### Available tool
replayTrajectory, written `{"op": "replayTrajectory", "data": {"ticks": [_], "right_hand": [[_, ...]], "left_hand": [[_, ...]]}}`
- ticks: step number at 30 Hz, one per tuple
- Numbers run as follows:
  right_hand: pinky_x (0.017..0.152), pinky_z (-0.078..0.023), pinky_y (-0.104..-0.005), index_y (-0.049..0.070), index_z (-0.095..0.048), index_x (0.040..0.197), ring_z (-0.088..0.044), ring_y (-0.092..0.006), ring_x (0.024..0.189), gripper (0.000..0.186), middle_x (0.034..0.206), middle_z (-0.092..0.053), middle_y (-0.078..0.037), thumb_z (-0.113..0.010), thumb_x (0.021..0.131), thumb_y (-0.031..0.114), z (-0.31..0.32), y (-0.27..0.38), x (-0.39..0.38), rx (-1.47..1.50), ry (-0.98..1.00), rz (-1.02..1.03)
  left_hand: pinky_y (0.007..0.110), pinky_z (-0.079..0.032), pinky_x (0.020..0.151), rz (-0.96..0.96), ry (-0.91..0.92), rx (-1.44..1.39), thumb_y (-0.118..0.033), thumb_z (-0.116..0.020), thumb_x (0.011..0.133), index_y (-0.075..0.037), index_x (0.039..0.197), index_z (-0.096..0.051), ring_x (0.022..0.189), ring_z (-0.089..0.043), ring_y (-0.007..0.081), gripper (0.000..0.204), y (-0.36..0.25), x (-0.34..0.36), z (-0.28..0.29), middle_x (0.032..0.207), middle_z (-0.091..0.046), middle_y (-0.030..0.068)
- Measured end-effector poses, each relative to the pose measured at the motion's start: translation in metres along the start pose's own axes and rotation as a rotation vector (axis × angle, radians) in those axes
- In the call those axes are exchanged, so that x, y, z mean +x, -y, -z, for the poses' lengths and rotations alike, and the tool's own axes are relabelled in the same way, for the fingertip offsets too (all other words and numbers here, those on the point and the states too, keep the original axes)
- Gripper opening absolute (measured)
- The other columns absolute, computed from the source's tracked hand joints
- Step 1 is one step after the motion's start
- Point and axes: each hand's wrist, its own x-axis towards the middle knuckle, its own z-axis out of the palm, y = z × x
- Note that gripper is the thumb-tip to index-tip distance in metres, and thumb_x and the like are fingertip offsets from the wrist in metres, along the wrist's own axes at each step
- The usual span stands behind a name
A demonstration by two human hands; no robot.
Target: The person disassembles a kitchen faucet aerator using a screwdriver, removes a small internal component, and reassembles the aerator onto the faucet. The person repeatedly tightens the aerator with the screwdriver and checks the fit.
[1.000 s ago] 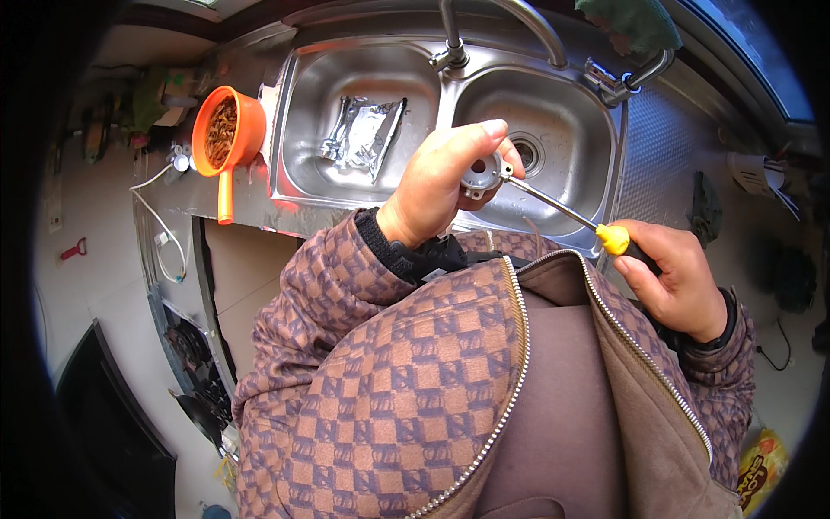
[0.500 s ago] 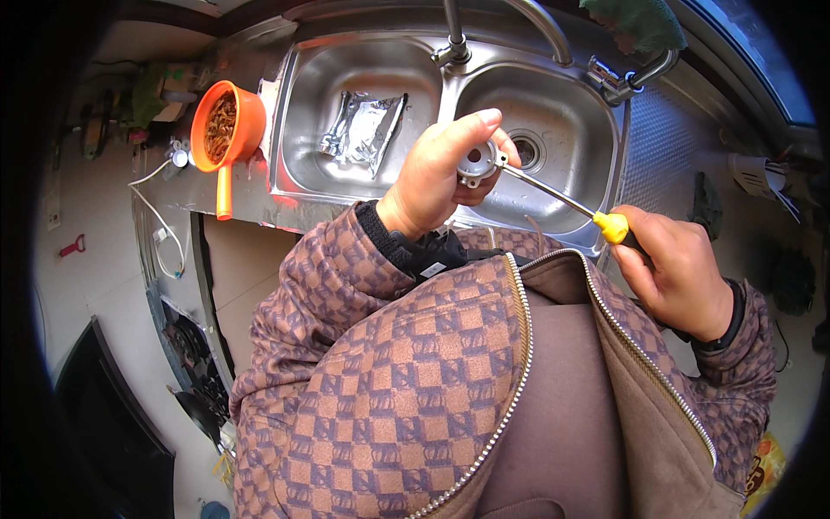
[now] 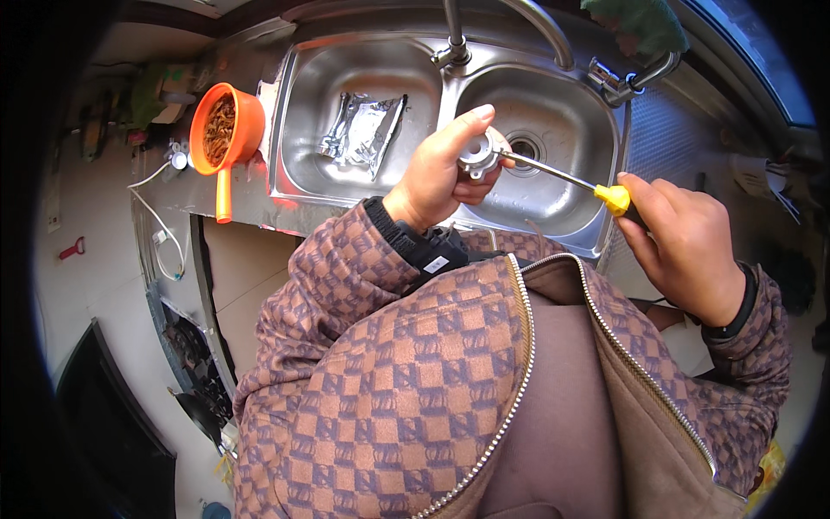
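My left hand [image 3: 438,173] is closed round a small round grey fitting [image 3: 475,153] with a hole in its face and small lugs at its rim. Its thumb points up past the fitting, over the divider between the two basins. In my right hand [image 3: 687,242] is a screwdriver [image 3: 562,175] with a yellow and black handle, its fingers wrapped round the grip. The metal shaft slants up and left, and its tip meets a lug on the fitting's right side. Whether the tip sits in a screw is too small to tell.
Below the hands is a steel double sink [image 3: 298,112]. A crumpled silver foil pouch [image 3: 367,130] lies in the left basin. An orange long-handled scoop [image 3: 251,121] with brown dried pieces stands left of it. Behind rise a tap [image 3: 454,54] and a green cloth [image 3: 644,26].
My right hand has shifted slightly up and right and turned on the screwdriver's handle. The fitting has tilted a little in my left hand. The screwdriver tip stays at the lug.
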Motion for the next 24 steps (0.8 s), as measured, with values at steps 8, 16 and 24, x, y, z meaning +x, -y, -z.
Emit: {"op": "replayTrajectory", "data": {"ticks": [8,16,24], "right_hand": [[0.056,-0.037,-0.0275,-0.001,-0.057,0.116,-0.048,-0.0161,0.062,0.045,0.074,-0.051,-0.009,-0.059,0.072,0.008,0.025,-0.016,0.002,0.658,0.195,-0.183],[0.057,-0.042,-0.0192,-0.001,-0.058,0.117,-0.054,-0.0082,0.063,0.035,0.086,-0.062,-0.004,-0.057,0.084,0.010,0.023,-0.013,-0.004,1.070,0.311,-0.588],[0.059,-0.046,-0.0252,-0.005,-0.059,0.106,-0.058,-0.0146,0.064,0.024,0.079,-0.063,-0.011,-0.055,0.085,0.007,0.010,-0.008,-0.011,0.681,0.135,-0.249]], "left_hand": [[0.020,-0.021,0.039,-0.180,-0.019,0.257,-0.040,-0.046,0.091,-0.006,0.077,-0.062,0.041,-0.034,0.0059,0.040,-0.013,-0.003,-0.009,0.053,-0.046,-0.0003],[0.021,-0.021,0.039,-0.146,-0.004,0.198,-0.041,-0.046,0.091,-0.006,0.077,-0.061,0.040,-0.033,0.0065,0.041,-0.010,-0.003,-0.014,0.053,-0.046,0.0005],[0.021,-0.021,0.039,-0.135,-0.001,0.214,-0.040,-0.046,0.092,-0.006,0.077,-0.061,0.041,-0.033,0.0063,0.040,-0.012,-0.006,-0.013,0.053,-0.045,0.0007]]}}
